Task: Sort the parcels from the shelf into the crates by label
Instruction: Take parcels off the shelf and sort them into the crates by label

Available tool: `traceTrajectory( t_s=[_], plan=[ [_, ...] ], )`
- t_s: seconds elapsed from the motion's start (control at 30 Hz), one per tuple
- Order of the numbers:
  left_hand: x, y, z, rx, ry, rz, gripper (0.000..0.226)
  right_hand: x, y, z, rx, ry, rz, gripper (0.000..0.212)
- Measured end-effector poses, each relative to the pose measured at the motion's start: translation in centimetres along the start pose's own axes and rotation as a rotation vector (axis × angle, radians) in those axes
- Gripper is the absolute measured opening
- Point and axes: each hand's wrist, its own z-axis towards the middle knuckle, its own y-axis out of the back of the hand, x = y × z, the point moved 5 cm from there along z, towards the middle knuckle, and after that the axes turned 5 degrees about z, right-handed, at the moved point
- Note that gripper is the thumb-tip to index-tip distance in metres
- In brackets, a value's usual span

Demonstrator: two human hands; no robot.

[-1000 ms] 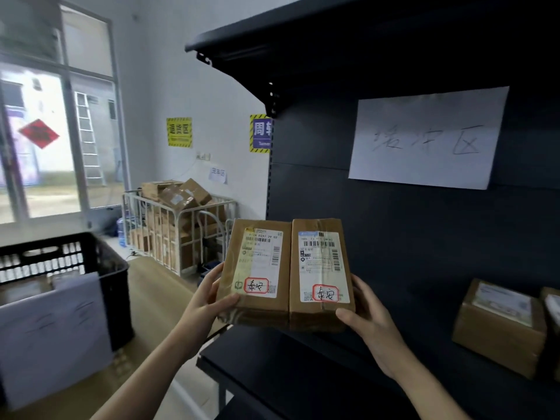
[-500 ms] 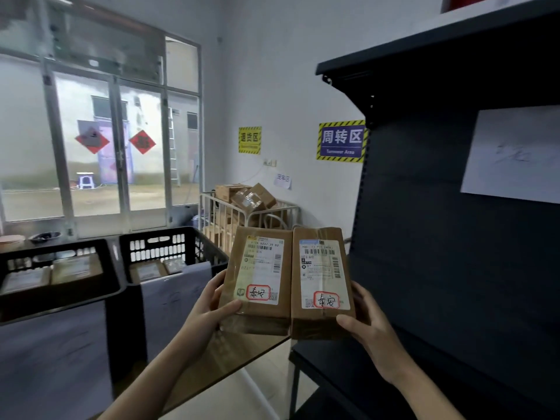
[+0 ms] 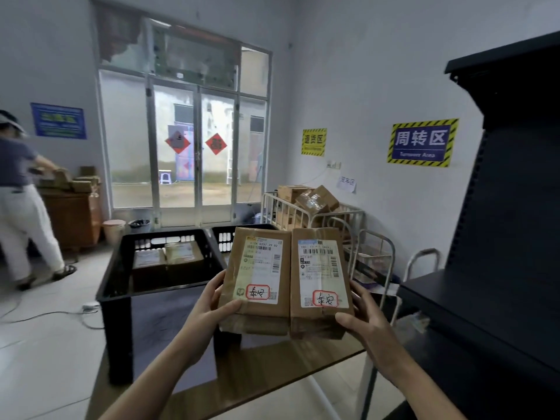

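Observation:
Two brown parcels stand side by side in front of me, each with a white label and a red-ringed handwritten mark. My left hand (image 3: 212, 307) grips the left parcel (image 3: 257, 280) at its lower left edge. My right hand (image 3: 363, 319) grips the right parcel (image 3: 318, 283) at its lower right corner. Behind them a black crate (image 3: 121, 268) holds two boxes, and a second black crate (image 3: 222, 237) stands beside it, mostly hidden by the parcels. The dark shelf (image 3: 485, 298) rises at the right.
Both crates stand on a wooden table (image 3: 272, 377). A white wire cart (image 3: 303, 210) full of boxes stands by the right wall. A person (image 3: 21, 201) works at a wooden counter at the far left. Cables lie on the floor at the left.
My view has swung left, away from the shelf and toward the crates. Both hands have kept their hold on the two parcels, which now sit in front of the crates.

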Motion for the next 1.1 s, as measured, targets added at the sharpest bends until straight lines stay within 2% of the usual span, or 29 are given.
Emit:
traceTrajectory(
  t_s=[0.1,0.4,0.53,0.63,0.7,0.8,0.93,1.1],
  plan=[
    [-0.1,3.5,-0.9,-0.049,0.005,0.009,0.074,-0.9,-3.1,1.5,0.059,-0.009,0.02,0.071],
    [0.1,12.1,-3.0,-0.207,0.016,0.016,0.071,-2.7,-11.3,5.8,0.216,-0.046,0.029,0.078],
    [-0.2,14.9,-2.9,-0.282,0.006,0.035,0.066,-3.4,-14.1,8.6,0.28,-0.044,0.031,0.074],
    [-0.6,16.8,-2.3,-0.321,0.006,0.063,0.083,-4.2,-15.9,11.5,0.318,-0.035,0.035,0.073],
    [-0.8,18.1,-1.4,-0.349,0.004,0.084,0.09,-4.7,-17.1,13.6,0.365,-0.028,0.04,0.074],
    [-0.7,19.9,0.8,-0.394,-0.005,0.098,0.079,-5.7,-18.4,17.1,0.406,-0.028,0.051,0.075],
    [-0.4,21.7,4.6,-0.433,-0.008,0.124,0.077,-7.1,-19.2,22.3,0.413,-0.035,0.074,0.076],
    [0.5,22.6,9.2,-0.452,0.028,0.212,0.089,-8.6,-18.8,28.0,0.424,-0.054,0.058,0.084]
  ],
)
